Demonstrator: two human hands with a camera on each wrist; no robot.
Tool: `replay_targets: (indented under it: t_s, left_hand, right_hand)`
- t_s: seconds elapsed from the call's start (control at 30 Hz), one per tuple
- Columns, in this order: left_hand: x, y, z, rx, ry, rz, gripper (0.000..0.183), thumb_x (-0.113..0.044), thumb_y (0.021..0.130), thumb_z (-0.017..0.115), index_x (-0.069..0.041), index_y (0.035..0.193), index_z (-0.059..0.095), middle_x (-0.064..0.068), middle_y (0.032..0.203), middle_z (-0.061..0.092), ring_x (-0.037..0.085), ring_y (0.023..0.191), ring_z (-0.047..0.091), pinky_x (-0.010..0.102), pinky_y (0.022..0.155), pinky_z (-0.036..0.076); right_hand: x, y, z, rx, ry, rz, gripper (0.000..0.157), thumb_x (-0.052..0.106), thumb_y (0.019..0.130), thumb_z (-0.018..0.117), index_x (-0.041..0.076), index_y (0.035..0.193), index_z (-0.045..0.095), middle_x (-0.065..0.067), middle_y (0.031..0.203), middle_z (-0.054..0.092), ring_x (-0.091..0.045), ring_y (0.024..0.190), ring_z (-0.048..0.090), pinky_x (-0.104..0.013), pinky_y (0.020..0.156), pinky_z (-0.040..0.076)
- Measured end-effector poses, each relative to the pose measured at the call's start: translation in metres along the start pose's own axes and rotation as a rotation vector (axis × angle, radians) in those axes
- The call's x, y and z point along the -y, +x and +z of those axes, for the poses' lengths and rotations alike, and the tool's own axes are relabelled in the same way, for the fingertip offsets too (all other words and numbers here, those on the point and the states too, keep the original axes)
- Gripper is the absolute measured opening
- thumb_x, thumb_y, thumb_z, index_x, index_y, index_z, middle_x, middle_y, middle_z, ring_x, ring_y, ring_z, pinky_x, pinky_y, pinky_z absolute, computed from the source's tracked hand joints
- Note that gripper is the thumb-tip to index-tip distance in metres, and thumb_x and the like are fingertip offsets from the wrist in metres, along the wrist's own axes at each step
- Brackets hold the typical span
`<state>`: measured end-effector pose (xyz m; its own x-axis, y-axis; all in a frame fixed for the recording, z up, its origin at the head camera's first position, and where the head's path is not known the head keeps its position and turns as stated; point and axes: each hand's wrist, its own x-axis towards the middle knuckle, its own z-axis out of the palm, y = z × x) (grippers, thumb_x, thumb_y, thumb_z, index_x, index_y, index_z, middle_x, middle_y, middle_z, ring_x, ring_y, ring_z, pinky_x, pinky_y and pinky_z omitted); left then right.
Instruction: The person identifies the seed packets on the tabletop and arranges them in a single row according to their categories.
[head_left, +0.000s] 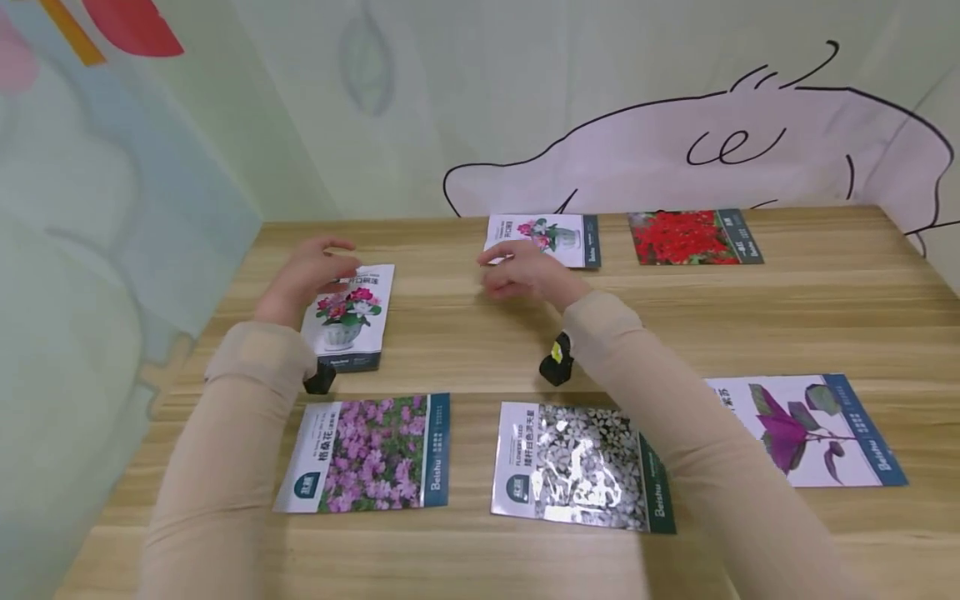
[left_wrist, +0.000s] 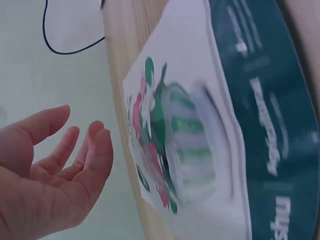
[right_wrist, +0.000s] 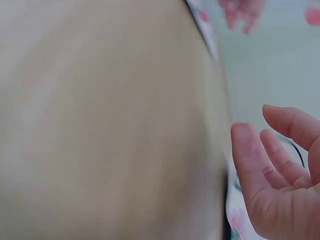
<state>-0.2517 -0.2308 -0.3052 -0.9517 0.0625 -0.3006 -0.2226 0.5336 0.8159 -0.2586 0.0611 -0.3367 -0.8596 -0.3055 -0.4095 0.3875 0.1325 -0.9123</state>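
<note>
My left hand (head_left: 309, 273) hovers over the upper end of a white seed packet (head_left: 351, 321) printed with pink flowers in a pot, at the left of the table. In the left wrist view the same packet fills the right side, and the fingers are loosely bent with nothing between them. My right hand (head_left: 525, 275) is raised above the wood in front of another potted-flower seed packet (head_left: 551, 233) at the back, covering its near left corner. The right wrist view shows its thumb and fingers apart, holding nothing.
A red-flower packet (head_left: 686, 237) lies at the back right. Nearer the front are a pink-flower packet (head_left: 382, 454), a shiny white-flower packet (head_left: 585, 467) and a purple-leaf packet (head_left: 817, 429) partly behind my right sleeve. A wall (head_left: 315, 150) borders the wooden table (head_left: 450, 333).
</note>
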Motion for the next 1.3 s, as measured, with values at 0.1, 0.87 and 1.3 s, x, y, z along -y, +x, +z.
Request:
replay_targets:
  t_s: [0.1,0.87,1.3]
  left_hand:
    - [-0.006,0.004,0.005,0.023,-0.031,0.001,0.052,-0.017,0.095,0.052,0.002,0.14,0.031,0.017,0.12,0.041,0.033,0.115,0.045,0.042,0.098,0.042]
    - [-0.04,0.037,0.072,0.161,-0.433,-0.014,0.053,0.0,0.091,0.052,0.006,0.14,0.03,0.006,0.083,0.058,0.011,0.071,0.059,0.021,0.07,0.053]
    - [-0.03,0.083,0.124,0.114,-0.534,0.032,0.056,-0.004,0.087,0.063,-0.001,0.137,0.037,0.015,0.105,0.057,0.017,0.085,0.058,0.028,0.086,0.05]
  right_hand:
    - [0.011,-0.003,-0.023,-0.084,-0.014,0.003,0.042,-0.005,0.084,0.063,0.001,0.124,0.052,-0.007,0.086,0.057,-0.015,0.07,0.058,-0.032,0.079,0.053]
    - [0.005,-0.012,-0.12,-0.586,-0.102,0.057,0.039,0.009,0.089,0.06,0.007,0.126,0.05,-0.004,0.104,0.05,-0.018,0.085,0.048,-0.027,0.074,0.05]
    - [-0.002,0.003,-0.12,-0.628,-0.005,0.108,0.043,0.008,0.091,0.056,0.009,0.133,0.047,-0.005,0.11,0.052,-0.013,0.084,0.05,-0.023,0.078,0.05]
